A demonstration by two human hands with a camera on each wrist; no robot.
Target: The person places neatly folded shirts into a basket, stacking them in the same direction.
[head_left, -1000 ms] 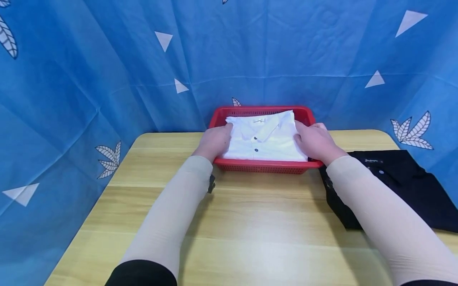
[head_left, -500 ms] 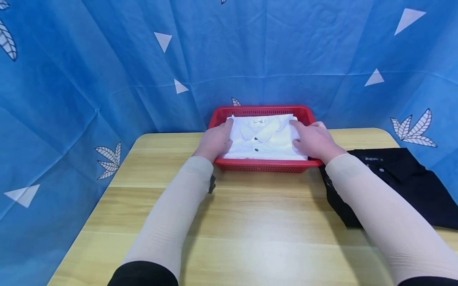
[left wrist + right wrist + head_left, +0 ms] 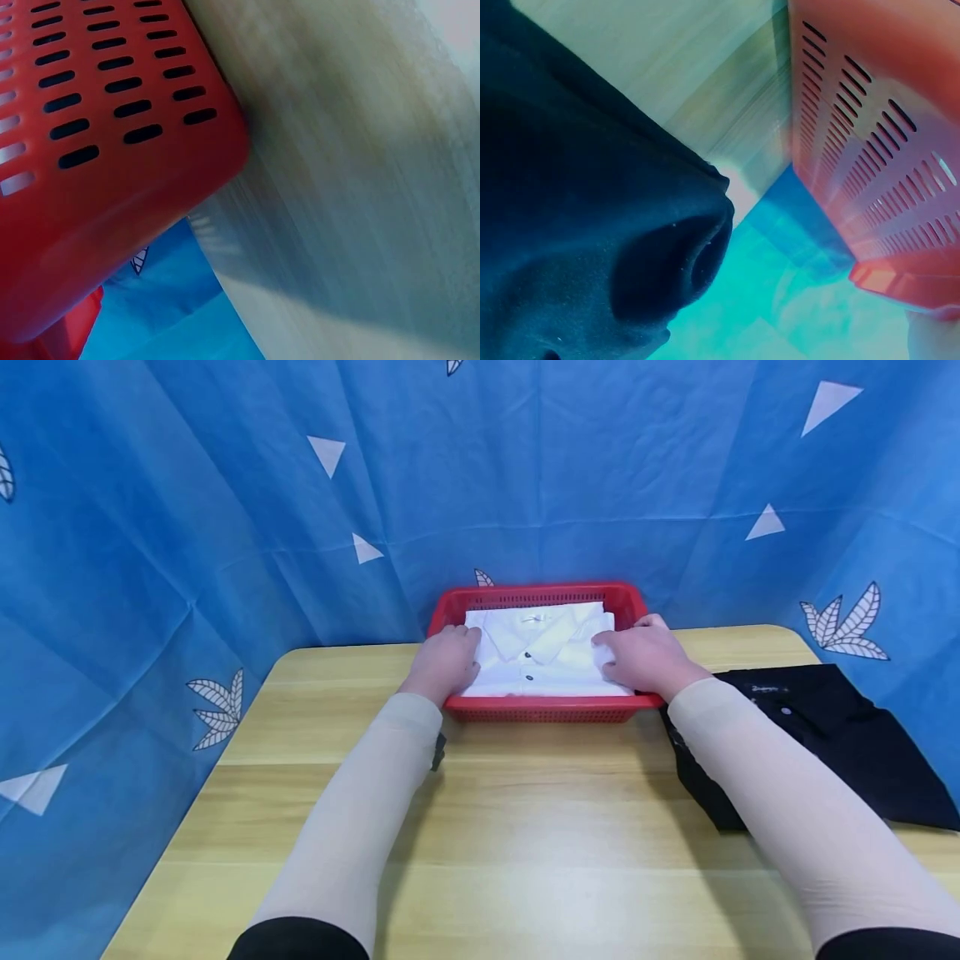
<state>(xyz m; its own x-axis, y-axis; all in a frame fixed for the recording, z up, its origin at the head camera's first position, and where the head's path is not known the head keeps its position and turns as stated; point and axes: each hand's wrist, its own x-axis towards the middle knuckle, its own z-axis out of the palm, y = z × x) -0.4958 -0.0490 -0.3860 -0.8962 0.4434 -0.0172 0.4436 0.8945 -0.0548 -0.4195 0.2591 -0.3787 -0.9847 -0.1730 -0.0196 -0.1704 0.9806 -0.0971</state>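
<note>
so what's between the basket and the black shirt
A bare strip of table, with blue cloth behind it past the edge. The right wrist view shows this between the basket and the black shirt.

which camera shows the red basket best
The head view: it takes in nearly the whole red plastic basket, with the folded white shirt inside. The left wrist view shows only a slotted corner up close, the right wrist view just part of its slotted side.
</note>
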